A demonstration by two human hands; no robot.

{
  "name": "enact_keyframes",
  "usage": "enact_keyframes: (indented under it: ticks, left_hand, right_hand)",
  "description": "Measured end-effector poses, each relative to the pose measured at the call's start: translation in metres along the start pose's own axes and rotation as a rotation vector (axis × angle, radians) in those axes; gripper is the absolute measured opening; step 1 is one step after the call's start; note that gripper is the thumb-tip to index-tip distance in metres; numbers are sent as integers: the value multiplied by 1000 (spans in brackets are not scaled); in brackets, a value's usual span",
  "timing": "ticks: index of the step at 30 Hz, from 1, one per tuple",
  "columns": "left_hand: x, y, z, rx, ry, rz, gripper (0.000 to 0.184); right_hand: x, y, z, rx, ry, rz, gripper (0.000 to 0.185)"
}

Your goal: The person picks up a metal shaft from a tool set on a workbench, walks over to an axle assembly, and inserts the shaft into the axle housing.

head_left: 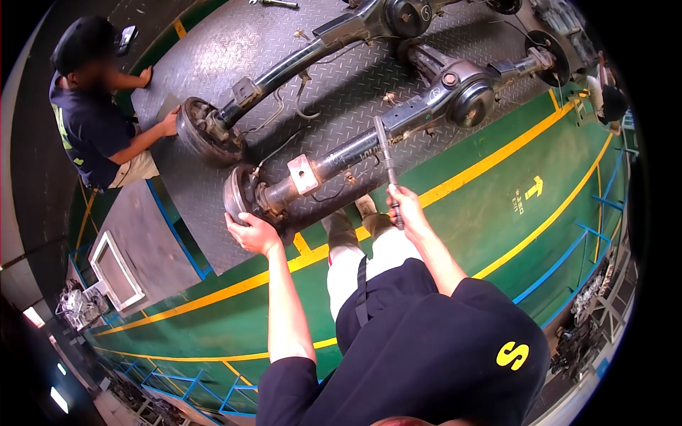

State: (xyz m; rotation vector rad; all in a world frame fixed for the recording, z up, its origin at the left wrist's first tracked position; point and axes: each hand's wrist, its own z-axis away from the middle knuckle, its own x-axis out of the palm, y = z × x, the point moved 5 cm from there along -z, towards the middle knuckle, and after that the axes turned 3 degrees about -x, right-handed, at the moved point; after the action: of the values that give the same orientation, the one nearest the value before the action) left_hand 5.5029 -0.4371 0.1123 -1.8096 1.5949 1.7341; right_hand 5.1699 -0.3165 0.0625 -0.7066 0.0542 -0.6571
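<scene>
My left hand (253,233) grips the near rim of a worn brake drum (239,190) at the left end of the closer drive axle (355,150). In my right hand (407,206) is a long metal tool (384,145) with a dark handle, pointing away from me across the axle tube. Its exact kind is unclear, and I cannot tell whether it touches the tube. A square steel bracket (303,175) with a hole sits on the tube near the drum. Further right bulges the round differential housing (472,103).
A second axle (288,74) lies behind on the tread-plate table (206,241). Across from me a person (92,121) has one hand on that axle's drum (202,138). Another person (609,96) stands far right. A wrench (278,3) lies at the back. Blue railings (561,266) border the green floor.
</scene>
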Motion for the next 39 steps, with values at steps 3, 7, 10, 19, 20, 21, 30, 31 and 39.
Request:
enact_keyframes:
  ticks: [3, 7, 10, 19, 20, 21, 30, 31, 39]
  left_hand:
    - [0, 0, 0, -6, -1, 2, 43]
    - [-1, 2, -1, -10, -9, 12, 43]
    - [-4, 5, -2, -7, -5, 9, 43]
    - [-1, 2, 0, -14, -3, 7, 43]
    - [0, 0, -1, -9, -4, 24, 43]
    - [-1, 0, 0, -18, 2, 24, 43]
    - [-2, 0, -1, -7, -8, 55, 43]
    - [-2, -1, -2, -18, 2, 70, 43]
    - [-2, -1, -2, 21, 27, 88, 43]
  right_hand:
    - [21, -1, 9, 100, -126, 14, 21]
    - [-6, -25, 2, 73, -161, 367, 22]
    - [-8, -15, -9, -22, 11, 225, 21]
    - [-15, -30, -22, -36, -105, 480, 23]
    - [-21, -23, -28, -88, 5, 337, 22]
    - [-24, -15, -36, -145, 125, 218, 26]
    - [-18, -60, -33, -525, 164, 1123, 41]
    - [-23, -67, -33, -505, 228, 1110, 42]
    - [20, -26, -36, -418, 297, 875, 40]
